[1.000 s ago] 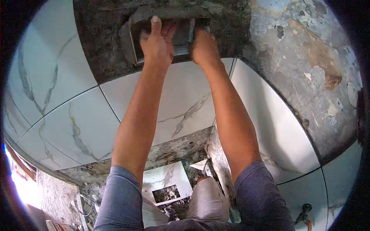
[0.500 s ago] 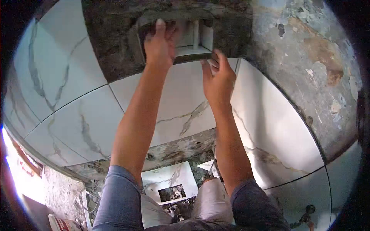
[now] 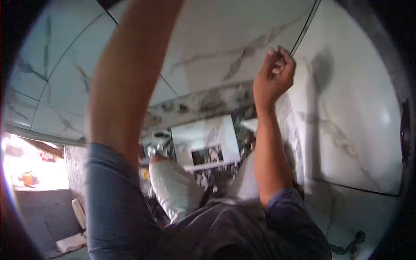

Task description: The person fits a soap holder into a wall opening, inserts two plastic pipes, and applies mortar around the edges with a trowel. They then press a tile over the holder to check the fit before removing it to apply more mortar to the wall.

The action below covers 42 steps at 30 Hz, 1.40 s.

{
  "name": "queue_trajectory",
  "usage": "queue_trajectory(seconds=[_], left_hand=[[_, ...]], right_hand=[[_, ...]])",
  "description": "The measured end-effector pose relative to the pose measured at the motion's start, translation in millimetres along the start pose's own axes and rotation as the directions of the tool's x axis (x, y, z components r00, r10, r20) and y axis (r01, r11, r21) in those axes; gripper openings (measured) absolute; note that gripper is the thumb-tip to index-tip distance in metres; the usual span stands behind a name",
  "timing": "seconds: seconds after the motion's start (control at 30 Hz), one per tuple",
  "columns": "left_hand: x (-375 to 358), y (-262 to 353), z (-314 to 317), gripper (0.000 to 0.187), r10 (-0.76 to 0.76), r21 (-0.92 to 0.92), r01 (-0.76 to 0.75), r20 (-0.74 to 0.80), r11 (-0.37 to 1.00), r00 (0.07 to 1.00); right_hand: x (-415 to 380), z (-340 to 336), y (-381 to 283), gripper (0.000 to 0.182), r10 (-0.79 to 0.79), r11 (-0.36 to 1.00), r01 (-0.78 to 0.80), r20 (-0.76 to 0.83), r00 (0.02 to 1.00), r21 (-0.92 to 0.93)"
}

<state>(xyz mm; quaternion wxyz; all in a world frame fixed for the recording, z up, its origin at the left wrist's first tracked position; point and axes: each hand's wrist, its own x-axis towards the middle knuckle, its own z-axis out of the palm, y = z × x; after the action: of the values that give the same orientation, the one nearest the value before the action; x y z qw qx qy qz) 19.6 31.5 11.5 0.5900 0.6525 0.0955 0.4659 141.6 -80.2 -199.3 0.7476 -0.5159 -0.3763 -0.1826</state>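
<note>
My right hand [image 3: 275, 77] is raised in front of the white marbled wall tiles [image 3: 225, 30], near the corner joint. Its fingers curl loosely with the thumb apart from them, and nothing shows in the hand. My left arm [image 3: 130, 65] reaches up past the top edge of the view, so the left hand is hidden. Below, between my knees, lies a white marbled tile [image 3: 184, 138] with a rectangular cutout. Rubble shows through that opening.
A rough unfinished strip [image 3: 203, 102] runs beneath the wall tiles. To the right stands another tiled wall [image 3: 355, 99], with a dark pipe fitting [image 3: 359, 237] low on it. Bright light enters through an opening [image 3: 39, 169] at the left. Loose rubble [image 3: 216, 180] lies on the floor.
The view has tilted down, taking the wall niche and my left hand out of sight. My right hand has come away from the niche's lower edge, its fingers more curled.
</note>
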Motion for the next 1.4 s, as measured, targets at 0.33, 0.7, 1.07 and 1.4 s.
queue_trajectory(seconds=[0.33,0.7,1.07,1.4], left_hand=[[-177.9,-188.8,-110.9,0.074,-0.485,-0.260,0.421,-0.278,0.869,0.829],[-262.2,-261.6,-124.5,0.071,-0.666,-0.556,0.422,-0.359,0.715,0.654],[9.4,-94.1,-149.0,0.068,-0.137,-0.308,0.084,-0.156,0.948,0.978],[61.0,5.4,13.9,0.041,0.325,-0.191,-0.359,-0.185,0.914,0.927]], right_hand=[[-391.8,-120.8,83.5,0.023,0.738,0.647,0.019,0.633,0.233,-0.762],[-515.4,-222.5,25.5,0.032,0.577,0.797,0.362,0.433,-0.693,-0.483],[-627.7,-67.7,159.0,0.036,-0.249,0.672,0.718,0.968,-0.015,0.184],[-418.6,55.2,145.3,0.037,0.062,0.940,0.317,0.849,-0.525,0.128]])
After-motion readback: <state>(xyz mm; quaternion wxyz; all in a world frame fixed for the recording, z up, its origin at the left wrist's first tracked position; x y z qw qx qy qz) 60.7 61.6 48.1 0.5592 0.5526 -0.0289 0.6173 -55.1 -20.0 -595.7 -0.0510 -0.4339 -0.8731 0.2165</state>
